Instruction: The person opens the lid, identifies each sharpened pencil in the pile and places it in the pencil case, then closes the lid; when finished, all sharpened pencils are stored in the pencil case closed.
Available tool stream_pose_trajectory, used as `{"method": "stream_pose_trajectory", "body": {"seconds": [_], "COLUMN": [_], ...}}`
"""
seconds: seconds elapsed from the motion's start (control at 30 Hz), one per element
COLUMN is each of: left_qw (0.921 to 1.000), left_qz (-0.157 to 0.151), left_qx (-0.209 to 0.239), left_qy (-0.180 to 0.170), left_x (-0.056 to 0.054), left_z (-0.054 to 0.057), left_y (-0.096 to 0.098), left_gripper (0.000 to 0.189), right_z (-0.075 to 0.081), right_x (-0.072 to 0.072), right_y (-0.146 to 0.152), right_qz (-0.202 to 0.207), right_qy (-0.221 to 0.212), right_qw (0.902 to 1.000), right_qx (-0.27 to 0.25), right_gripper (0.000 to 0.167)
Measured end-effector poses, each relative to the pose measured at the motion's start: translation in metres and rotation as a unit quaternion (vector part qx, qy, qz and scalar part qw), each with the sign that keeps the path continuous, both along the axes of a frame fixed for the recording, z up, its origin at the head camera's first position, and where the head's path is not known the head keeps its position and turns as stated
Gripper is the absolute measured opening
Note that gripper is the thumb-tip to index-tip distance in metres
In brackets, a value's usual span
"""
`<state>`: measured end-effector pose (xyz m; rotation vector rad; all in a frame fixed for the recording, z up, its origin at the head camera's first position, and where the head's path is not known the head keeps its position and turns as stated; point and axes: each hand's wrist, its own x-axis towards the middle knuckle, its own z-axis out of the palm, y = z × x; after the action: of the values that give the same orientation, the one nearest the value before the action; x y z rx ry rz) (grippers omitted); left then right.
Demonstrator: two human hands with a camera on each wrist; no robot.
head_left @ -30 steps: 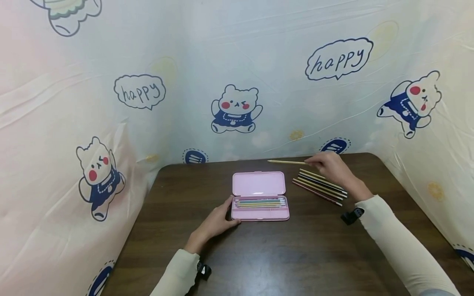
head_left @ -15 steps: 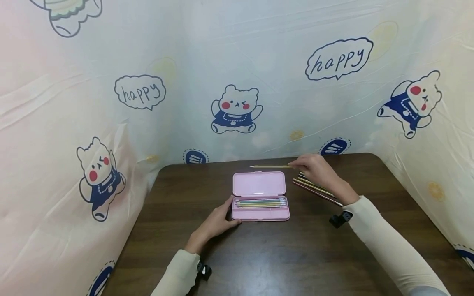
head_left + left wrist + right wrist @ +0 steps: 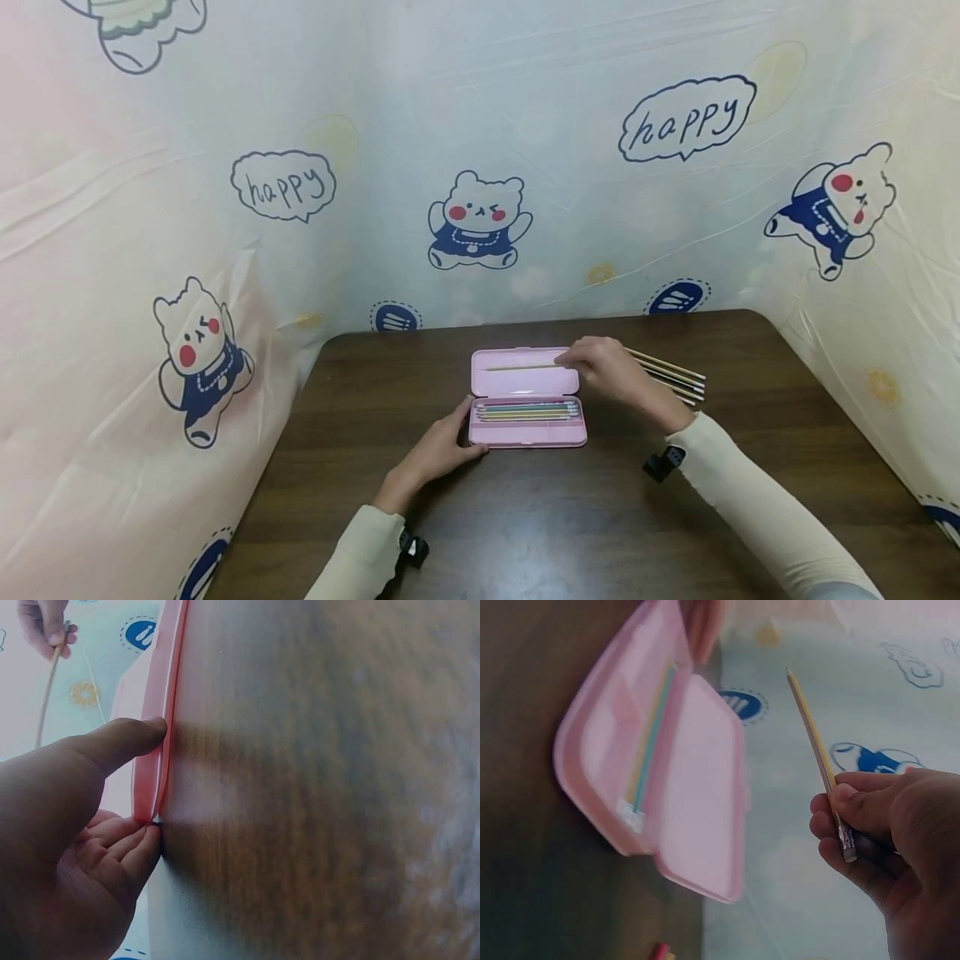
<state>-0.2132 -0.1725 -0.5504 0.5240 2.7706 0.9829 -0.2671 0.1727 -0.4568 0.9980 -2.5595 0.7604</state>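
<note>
A pink pencil case [image 3: 527, 443] lies unfolded on the table, its lid [image 3: 703, 787] tipped back. Several pencils [image 3: 525, 412] in yellow and teal fill its back compartment. At the case's front left corner my left hand [image 3: 441, 447] holds on, thumb [image 3: 146, 736] against the front side and fingers around the left end. My right hand [image 3: 611, 372] pinches a yellow pencil [image 3: 810, 724] near its eraser end. In the head view that pencil appears over the lid, point to the left; the right wrist view shows it raised, apart from the case.
To the right of the case, several more pencils [image 3: 678, 377] lie side by side on the dark wooden table [image 3: 570, 525], partly hidden by my right hand. A printed cloth [image 3: 480, 108] hangs behind and at both sides of the table.
My right hand has carried the yellow pencil left and nearer, from above the loose pencils to over the case's lid. The left hand and the case have stayed put.
</note>
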Motion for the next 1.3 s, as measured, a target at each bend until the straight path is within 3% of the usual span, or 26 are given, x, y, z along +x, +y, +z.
{"method": "stream_pose_trajectory", "body": {"seconds": [0.2,0.57,1.3], "left_qw": [1.0000,0.9999,0.9998], "left_qz": [0.003,0.011,0.011], "left_qx": [0.000,-0.005,-0.009], "left_qy": [-0.002,-0.010,-0.015], "left_x": [0.000,0.000,0.000], "left_z": [0.000,0.002,0.000], "left_y": [0.000,0.001,0.002], "left_gripper": [0.100,0.101,0.101], "right_z": [-0.025,-0.062,-0.076], "right_x": [0.002,0.003,0.007], "right_y": [-0.009,-0.014,-0.021], "right_qz": [0.021,0.007,0.007], "right_qy": [-0.004,-0.055,-0.025], "right_qw": [0.9995,0.9970,0.9956], "right_qx": [0.022,0.054,0.090], "right_gripper": [0.020,0.019,0.015]}}
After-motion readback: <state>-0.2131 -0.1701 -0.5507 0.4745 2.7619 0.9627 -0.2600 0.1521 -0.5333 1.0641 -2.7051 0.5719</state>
